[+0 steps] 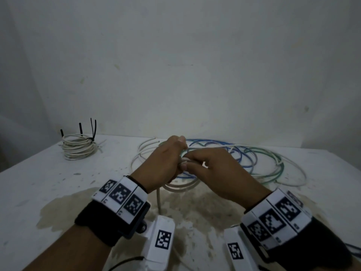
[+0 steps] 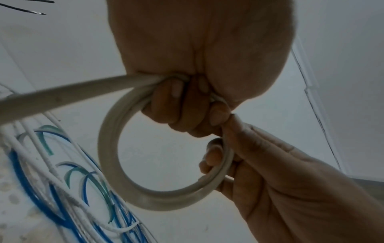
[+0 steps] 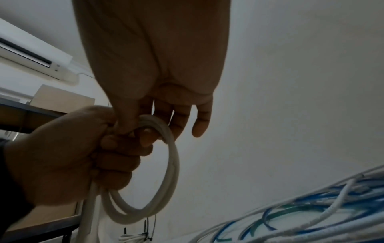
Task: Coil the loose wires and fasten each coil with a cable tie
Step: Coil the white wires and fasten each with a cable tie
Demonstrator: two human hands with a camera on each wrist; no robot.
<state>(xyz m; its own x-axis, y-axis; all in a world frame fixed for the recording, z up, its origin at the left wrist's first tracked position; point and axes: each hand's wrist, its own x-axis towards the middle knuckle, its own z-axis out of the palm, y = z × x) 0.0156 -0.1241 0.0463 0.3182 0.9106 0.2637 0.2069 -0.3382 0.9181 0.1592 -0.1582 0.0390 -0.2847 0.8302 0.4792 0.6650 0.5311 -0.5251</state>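
Both forearms extend forward over the white table (image 1: 39, 184), wrists raised, hands meeting above its centre. The left hand (image 1: 162, 163) is closed in a fist, knuckles up, fingers wrapped around the gathered turns of a small white wire coil (image 2: 116, 148). The right hand (image 1: 213, 169) meets it from the right; its thumb and index finger pinch the same coil on the opposite side, while the remaining fingers (image 3: 199, 121) hang relaxed and extended. The coil hangs below the two hands as a round loop, clear of the table. One strand (image 1: 158, 198) trails down from the left fist toward the near edge. The loose wires (image 1: 254, 161), white, blue and green, lie spread on the table behind the hands. A finished coil (image 1: 79, 147) with black cable ties (image 1: 93, 130) standing up from it sits at the far left.
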